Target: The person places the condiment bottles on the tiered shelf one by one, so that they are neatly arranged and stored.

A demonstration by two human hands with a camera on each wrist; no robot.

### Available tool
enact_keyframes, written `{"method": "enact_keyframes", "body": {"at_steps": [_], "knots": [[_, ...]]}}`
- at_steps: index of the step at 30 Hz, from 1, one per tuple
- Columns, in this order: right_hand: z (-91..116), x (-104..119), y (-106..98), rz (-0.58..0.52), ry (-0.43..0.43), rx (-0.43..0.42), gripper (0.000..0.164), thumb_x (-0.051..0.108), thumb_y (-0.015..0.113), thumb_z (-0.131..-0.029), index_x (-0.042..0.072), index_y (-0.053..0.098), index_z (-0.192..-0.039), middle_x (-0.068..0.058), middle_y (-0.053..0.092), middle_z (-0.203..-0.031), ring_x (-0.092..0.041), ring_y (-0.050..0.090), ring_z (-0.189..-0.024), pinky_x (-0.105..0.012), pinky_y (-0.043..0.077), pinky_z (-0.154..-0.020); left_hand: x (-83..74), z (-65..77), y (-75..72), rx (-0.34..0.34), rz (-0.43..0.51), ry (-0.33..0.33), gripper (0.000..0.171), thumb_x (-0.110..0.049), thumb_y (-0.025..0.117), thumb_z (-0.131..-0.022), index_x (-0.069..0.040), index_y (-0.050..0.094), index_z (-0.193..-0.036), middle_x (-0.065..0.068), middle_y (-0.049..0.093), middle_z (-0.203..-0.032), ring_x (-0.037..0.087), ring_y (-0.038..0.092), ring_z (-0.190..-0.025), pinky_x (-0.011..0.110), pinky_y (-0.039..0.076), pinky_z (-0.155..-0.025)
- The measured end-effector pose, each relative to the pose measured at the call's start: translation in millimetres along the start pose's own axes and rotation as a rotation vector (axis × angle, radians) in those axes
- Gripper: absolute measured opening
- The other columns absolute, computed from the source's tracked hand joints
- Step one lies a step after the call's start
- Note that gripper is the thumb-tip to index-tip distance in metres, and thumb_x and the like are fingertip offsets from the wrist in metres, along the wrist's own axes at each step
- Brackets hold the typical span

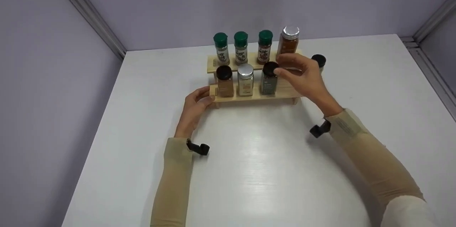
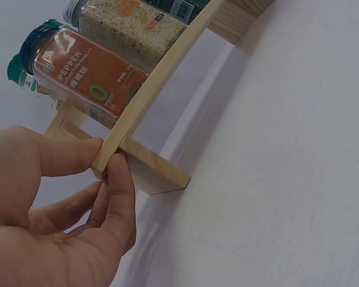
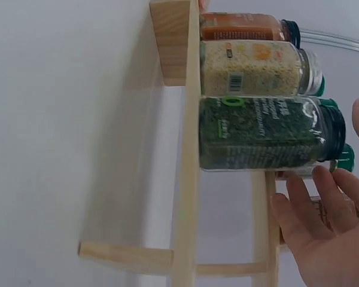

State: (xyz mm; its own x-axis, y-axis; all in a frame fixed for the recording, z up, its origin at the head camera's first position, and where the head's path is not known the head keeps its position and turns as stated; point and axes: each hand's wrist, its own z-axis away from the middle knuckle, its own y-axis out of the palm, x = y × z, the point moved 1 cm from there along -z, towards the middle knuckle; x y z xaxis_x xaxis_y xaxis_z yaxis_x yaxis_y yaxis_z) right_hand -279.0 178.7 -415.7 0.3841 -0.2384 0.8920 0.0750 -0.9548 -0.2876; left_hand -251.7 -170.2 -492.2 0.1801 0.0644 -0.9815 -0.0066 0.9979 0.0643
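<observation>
A two-tier wooden spice rack (image 1: 256, 97) stands toward the back of the white table. My left hand (image 1: 194, 109) pinches the left end of its lower shelf between thumb and fingers, plainly seen in the left wrist view. My right hand (image 1: 308, 82) is beside the black-lidded jar of green herbs (image 3: 260, 133), the rightmost on the lower shelf. Its thumb and fingers are spread near the lid (image 3: 333, 133); whether they touch it I cannot tell. Left of that jar stand a silver-lidded jar of pale granules (image 1: 245, 82) and an orange-brown pepper jar (image 2: 87, 75).
On the upper shelf are three green-capped bottles (image 1: 241, 50) and a silver-lidded jar of reddish spice (image 1: 289, 43), partly behind my right hand. Another black-lidded jar (image 1: 319, 61) stands right of the rack, mostly hidden by that hand. A wall (image 1: 171, 9) rises behind the table.
</observation>
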Motion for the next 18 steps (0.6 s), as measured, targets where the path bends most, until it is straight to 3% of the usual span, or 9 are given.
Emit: {"method": "enact_keyframes", "body": {"at_steps": [4,11,18], "knots": [[2,11,-19,0.004,-0.049,-0.010,0.033,0.015,0.075,-0.103,0.008,0.072,-0.135,-0.012,0.073,-0.132,-0.019,0.070,-0.120,-0.026,0.058,-0.103,0.6,-0.9,-2.8,0.001,0.015,-0.002,0.051,0.002,0.065,-0.102,0.003,0.054,-0.151,0.020,0.059,-0.143,0.026,0.062,-0.123,0.032,0.058,-0.102],[3,20,-57,0.057,-0.120,-0.086,0.034,0.007,0.077,-0.098,0.006,0.074,-0.133,-0.012,0.074,-0.129,-0.019,0.072,-0.116,-0.023,0.058,-0.099,1.7,-2.0,-4.8,0.013,0.040,-0.007,0.051,0.001,0.066,-0.103,0.003,0.052,-0.152,0.021,0.057,-0.144,0.026,0.062,-0.124,0.035,0.058,-0.106],[2,9,-88,0.139,-0.084,-0.165,0.040,0.007,0.083,-0.093,0.005,0.074,-0.132,-0.009,0.074,-0.128,-0.015,0.071,-0.114,-0.024,0.057,-0.104,1.8,-1.9,-4.2,0.010,0.016,-0.019,0.051,-0.002,0.066,-0.104,0.001,0.053,-0.153,0.019,0.057,-0.145,0.027,0.062,-0.125,0.036,0.058,-0.106]]}}
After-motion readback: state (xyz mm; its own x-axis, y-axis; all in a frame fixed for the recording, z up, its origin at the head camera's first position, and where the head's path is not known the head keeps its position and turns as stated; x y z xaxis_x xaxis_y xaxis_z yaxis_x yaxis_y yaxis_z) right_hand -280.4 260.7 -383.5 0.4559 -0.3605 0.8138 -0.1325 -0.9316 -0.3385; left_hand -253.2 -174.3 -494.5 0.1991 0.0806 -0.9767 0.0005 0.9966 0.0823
